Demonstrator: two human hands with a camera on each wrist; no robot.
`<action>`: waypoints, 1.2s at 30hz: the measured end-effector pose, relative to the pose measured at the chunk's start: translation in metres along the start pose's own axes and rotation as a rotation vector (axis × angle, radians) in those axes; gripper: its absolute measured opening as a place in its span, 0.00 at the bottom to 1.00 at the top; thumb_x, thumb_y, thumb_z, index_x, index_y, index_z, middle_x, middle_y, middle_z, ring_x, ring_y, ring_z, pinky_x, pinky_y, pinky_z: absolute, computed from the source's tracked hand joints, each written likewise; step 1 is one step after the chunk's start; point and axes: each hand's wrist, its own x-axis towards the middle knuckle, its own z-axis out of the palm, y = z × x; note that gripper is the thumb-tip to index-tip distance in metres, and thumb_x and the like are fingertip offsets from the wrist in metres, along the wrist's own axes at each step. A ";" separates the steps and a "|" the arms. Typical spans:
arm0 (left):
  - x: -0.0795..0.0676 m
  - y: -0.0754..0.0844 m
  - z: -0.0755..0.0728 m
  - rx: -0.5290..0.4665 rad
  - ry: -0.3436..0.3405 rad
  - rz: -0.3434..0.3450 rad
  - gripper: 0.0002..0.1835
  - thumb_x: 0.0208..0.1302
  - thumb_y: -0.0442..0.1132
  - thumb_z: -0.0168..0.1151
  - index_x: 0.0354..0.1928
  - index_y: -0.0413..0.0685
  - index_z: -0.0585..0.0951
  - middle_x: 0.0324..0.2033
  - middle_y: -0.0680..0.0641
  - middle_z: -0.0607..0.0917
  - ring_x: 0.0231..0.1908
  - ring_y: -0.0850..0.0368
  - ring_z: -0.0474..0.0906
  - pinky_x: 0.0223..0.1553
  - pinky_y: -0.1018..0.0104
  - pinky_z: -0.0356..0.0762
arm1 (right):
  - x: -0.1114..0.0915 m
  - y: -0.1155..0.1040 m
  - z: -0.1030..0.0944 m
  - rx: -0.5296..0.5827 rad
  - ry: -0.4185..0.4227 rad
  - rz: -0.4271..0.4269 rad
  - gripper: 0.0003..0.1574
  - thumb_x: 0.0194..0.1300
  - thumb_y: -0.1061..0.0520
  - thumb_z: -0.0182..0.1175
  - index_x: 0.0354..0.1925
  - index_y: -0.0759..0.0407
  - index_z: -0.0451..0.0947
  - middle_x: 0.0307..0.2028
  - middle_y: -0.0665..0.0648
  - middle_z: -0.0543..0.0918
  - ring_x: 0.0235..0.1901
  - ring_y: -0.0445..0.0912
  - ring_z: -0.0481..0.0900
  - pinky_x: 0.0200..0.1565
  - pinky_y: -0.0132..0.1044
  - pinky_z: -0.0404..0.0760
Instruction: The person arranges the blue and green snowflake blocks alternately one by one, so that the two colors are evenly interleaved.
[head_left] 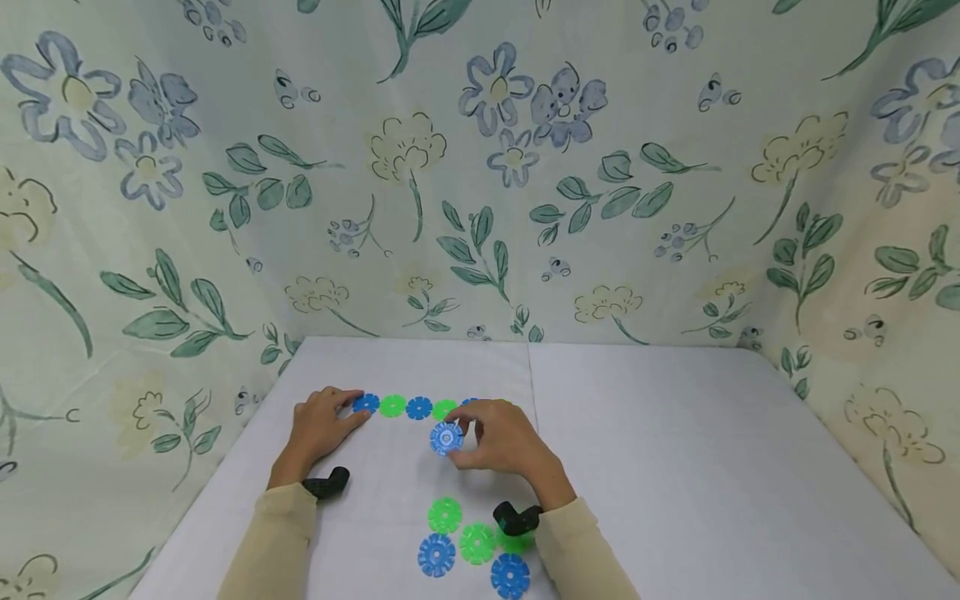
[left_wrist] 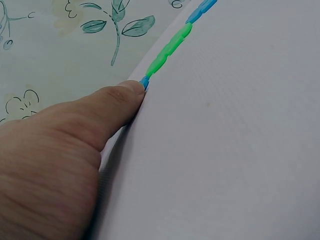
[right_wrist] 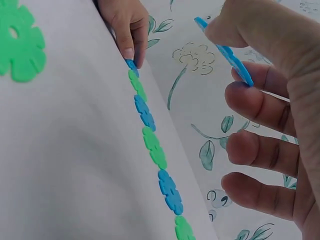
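Right fingers [right_wrist: 252,102], fanned, pinch blue disc [head_left: 447,437]; left fingers [right_wrist: 140,42], end disc [head_left: 366,403].

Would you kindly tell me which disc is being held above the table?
The blue disc pinched in the right hand; the other discs in view lie on the table.

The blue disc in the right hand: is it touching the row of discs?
Apart: the right wrist view shows the held blue disc clear of the row of discs, with floral backdrop between.
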 end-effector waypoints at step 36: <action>0.001 0.001 -0.003 -0.010 -0.005 -0.002 0.30 0.64 0.65 0.63 0.63 0.59 0.80 0.56 0.43 0.82 0.58 0.41 0.74 0.53 0.41 0.64 | -0.017 0.044 -0.046 -0.100 0.562 0.032 0.28 0.45 0.46 0.80 0.47 0.46 0.84 0.38 0.47 0.84 0.21 0.36 0.70 0.24 0.30 0.73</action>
